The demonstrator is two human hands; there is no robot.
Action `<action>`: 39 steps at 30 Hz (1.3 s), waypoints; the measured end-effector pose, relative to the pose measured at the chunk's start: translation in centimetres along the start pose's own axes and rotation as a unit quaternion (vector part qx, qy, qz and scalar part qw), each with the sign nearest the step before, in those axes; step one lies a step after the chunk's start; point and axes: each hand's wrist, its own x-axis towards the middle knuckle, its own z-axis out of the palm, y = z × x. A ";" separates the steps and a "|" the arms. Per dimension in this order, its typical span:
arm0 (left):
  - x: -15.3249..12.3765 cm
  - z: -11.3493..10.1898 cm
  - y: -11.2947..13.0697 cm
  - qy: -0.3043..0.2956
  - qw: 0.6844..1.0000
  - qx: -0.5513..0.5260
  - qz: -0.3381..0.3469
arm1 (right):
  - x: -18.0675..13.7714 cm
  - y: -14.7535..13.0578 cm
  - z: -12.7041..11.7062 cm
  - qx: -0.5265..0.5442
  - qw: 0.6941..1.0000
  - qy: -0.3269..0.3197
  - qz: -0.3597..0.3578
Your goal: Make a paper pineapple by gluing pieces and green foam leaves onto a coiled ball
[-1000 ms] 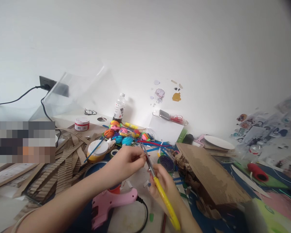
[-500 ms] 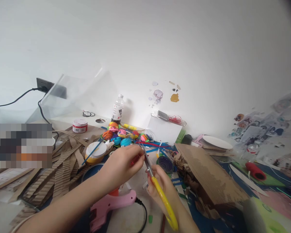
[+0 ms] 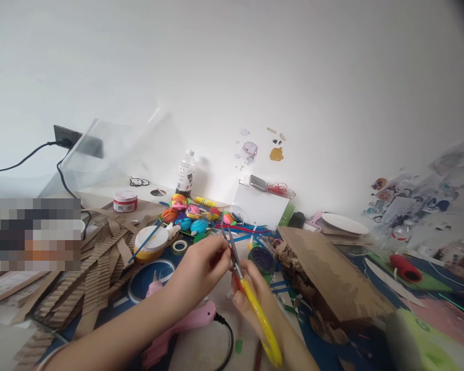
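Cluttered craft workspace, home or studio unclear, surface (image 3: 145,190) against a white wall (image 3: 232,67), corrugated cardboard strips (image 3: 106,252) at eight o'clock, pink glue gun (image 3: 195,318) at seven, yellow-handled scissors (image 3: 258,314) between five and six, corrugated sheet (image 3: 336,273) at four, wall stickers (image 3: 404,205) at three

soft light; right side blurred, stretched

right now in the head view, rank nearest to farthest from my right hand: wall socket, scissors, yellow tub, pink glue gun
1. Scissors: in your right hand
2. Pink glue gun: just left
3. Yellow tub: farther left, beyond
4. Wall socket: far left, at the back
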 end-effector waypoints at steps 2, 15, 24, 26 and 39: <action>-0.1 0.2 0.1 0.003 1.000 -0.006 -0.002 | 0.0 -0.1 0.0 -0.006 1.000 0.002 -0.006; 0.1 -0.1 0.5 -0.013 1.000 -0.014 -0.009 | 0.1 0.4 -0.1 -0.049 0.998 0.018 -0.022; 0.1 -0.1 0.6 -0.011 1.000 -0.021 -0.010 | 0.0 0.3 -0.2 -0.020 1.000 0.004 -0.011; 0.1 -0.1 0.6 -0.014 1.000 -0.022 -0.011 | 0.0 0.4 -0.2 -0.020 1.000 0.004 -0.012; 0.1 0.1 0.4 -0.017 0.999 -0.033 -0.015 | 0.0 0.6 0.2 0.007 1.000 0.011 0.000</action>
